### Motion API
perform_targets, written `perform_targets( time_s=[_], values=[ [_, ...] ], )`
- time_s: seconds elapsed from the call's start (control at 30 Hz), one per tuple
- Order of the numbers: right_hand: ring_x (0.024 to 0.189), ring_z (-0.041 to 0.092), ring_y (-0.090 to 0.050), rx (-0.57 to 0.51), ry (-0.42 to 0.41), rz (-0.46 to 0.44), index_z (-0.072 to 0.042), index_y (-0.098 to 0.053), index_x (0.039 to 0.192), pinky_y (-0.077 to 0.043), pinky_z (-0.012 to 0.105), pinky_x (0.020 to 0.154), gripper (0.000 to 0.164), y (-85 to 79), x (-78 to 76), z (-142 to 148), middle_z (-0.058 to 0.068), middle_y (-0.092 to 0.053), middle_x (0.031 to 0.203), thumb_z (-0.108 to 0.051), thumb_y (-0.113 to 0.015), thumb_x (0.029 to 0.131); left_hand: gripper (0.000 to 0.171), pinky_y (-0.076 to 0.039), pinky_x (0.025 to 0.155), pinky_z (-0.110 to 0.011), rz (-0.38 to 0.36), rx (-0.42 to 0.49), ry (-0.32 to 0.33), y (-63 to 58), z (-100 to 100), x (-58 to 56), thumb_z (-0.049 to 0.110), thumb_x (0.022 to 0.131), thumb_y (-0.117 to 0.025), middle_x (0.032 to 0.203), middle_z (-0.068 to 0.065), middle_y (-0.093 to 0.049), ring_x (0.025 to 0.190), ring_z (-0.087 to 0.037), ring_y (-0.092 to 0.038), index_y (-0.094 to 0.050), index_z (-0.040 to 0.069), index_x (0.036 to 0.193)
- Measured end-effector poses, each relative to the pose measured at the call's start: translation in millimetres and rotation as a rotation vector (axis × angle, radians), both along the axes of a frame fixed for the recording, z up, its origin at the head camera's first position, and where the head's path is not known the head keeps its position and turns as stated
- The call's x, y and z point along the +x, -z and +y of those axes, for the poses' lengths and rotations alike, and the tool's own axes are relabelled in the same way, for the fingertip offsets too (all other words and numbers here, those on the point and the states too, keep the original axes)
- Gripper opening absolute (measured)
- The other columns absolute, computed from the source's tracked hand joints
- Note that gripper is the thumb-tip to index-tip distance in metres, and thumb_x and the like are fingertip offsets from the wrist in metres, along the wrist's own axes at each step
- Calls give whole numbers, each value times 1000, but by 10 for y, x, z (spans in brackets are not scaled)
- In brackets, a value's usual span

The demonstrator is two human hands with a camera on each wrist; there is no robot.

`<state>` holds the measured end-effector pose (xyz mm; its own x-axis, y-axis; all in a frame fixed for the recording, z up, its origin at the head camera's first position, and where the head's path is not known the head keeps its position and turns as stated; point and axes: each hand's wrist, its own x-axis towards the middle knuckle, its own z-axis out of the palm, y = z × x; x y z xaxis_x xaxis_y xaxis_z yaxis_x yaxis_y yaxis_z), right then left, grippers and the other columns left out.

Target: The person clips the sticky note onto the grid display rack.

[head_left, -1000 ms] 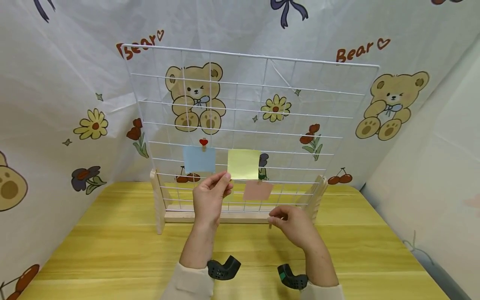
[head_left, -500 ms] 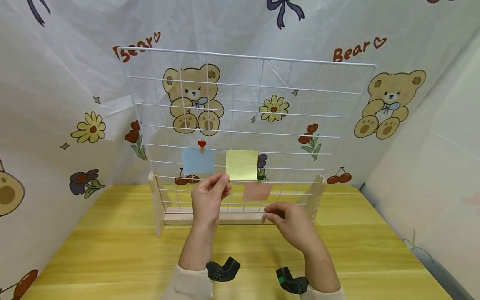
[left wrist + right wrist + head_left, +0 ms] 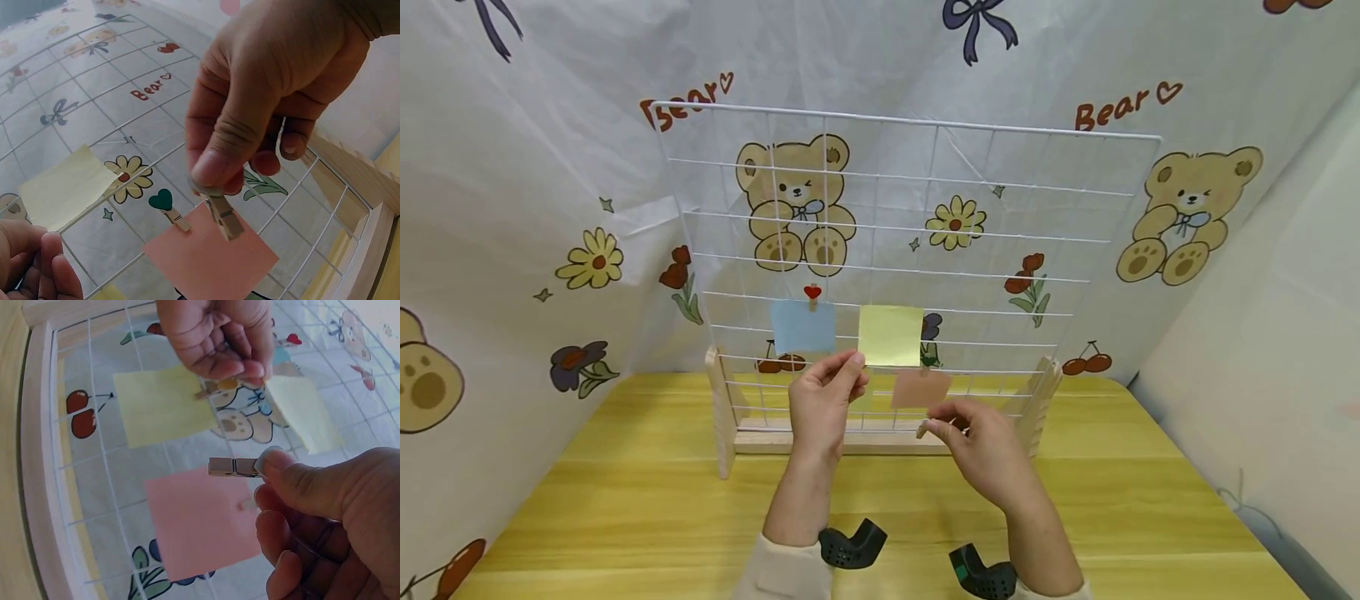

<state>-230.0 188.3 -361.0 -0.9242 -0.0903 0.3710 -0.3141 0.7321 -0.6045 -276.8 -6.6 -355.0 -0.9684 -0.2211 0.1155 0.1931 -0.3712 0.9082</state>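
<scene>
My left hand [image 3: 829,400] pinches a yellow sticky note [image 3: 891,336] by its lower left corner, holding it up against the white wire grid [image 3: 1052,242]. In my right hand [image 3: 981,450] is a small wooden clothespin [image 3: 234,467], pinched at one end between thumb and fingers. It hovers in front of the pink sticky note [image 3: 920,389], which hangs from the grid by a clothespin with a green heart [image 3: 161,200]. A blue sticky note [image 3: 803,327] hangs farther left under a red-heart clothespin [image 3: 812,297]. Another yellow note [image 3: 162,406] hangs low, mostly behind my left hand in the head view.
The grid stands in a wooden base with two side posts [image 3: 721,417] on a wood-grain table [image 3: 625,517]. Behind it hangs a white cloth [image 3: 880,75] printed with bears and flowers. Black wrist cameras [image 3: 853,546] sit on both wrists.
My right hand has moved a little left and up, and the clothespin in it has tilted. My left hand keeps the yellow note in the same place on the grid.
</scene>
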Motion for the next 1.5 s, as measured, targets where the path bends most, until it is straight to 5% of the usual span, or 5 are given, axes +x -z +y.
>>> perform_targets(
  time_s=[0.4,0.67,0.93,1.13,1.5],
  values=[
    [69,13,-50,45,-68,183,-15,-75,92,-45,28,64,4,-493,-39,-88,-1,-68,82,-13,-73,95,22,-60,71,-21,3,-17,-17,-36,10,4,10,93,-75,89,-1,-70,72,-10,-69,-73,-4,110],
    [65,17,-51,60,-9,265,-11,-76,95,-40,30,57,7,-784,-228,-197,4,-71,85,-17,-73,95,22,-60,70,-21,-6,-18,-14,-36,6,-3,10,93,-75,87,-1,-70,72,-9,-69,-73,-4,110],
    [75,24,-62,93,36,411,-7,-77,96,-45,35,64,11,-983,-396,-280,8,-73,89,-18,-73,95,22,-60,71,-21,-9,-23,-12,-19,15,-22,11,93,-75,88,-1,-70,72,-9,-69,-73,-3,110],
    [72,23,-55,141,54,417,-9,-77,97,-42,34,64,11,-1086,-466,-345,6,-72,90,-19,-73,96,22,-60,71,-21,-18,-30,-4,1,17,-28,12,94,-75,89,-2,-70,74,-10,-69,-73,-2,110],
    [83,23,-65,252,56,307,-10,-77,100,-52,37,70,12,-1214,-528,-445,5,-75,98,-20,-70,98,22,-60,72,-21,-15,-41,-12,1,16,-24,12,94,-74,90,-2,-71,73,-10,-70,-73,-1,111]
  ],
)
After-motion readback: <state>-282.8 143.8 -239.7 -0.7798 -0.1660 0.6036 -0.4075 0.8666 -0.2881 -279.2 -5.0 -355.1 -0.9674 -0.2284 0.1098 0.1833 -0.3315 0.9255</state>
